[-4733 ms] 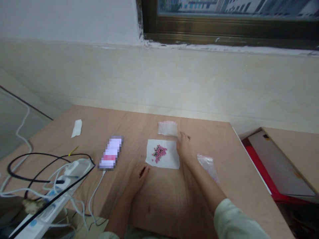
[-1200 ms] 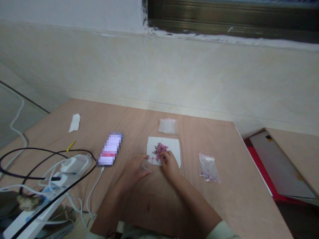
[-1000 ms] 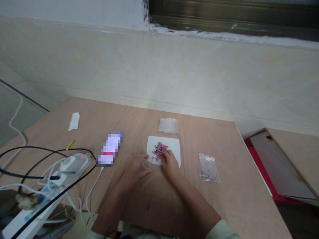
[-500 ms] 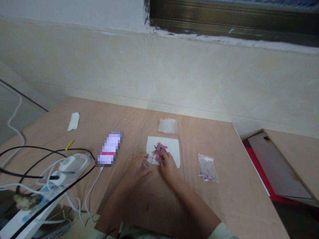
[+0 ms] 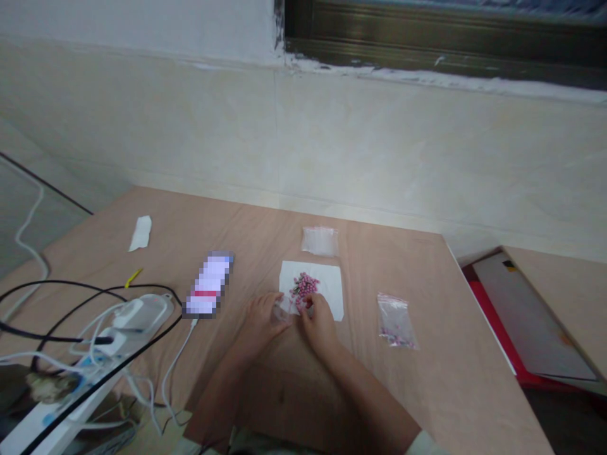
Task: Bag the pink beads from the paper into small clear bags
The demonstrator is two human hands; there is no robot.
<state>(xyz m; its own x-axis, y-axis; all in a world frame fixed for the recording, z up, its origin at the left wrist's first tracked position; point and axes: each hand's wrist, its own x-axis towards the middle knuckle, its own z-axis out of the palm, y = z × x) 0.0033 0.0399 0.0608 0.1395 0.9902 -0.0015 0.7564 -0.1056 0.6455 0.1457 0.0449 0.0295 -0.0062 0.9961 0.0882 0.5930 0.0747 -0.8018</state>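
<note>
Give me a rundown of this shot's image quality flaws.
Head view: the device is mosaic-blurred; the small pink pieces are too soft to resolve singly; wide-angle stretch splays the table; light is dim, with a soft shadow below the left hand.
</note>
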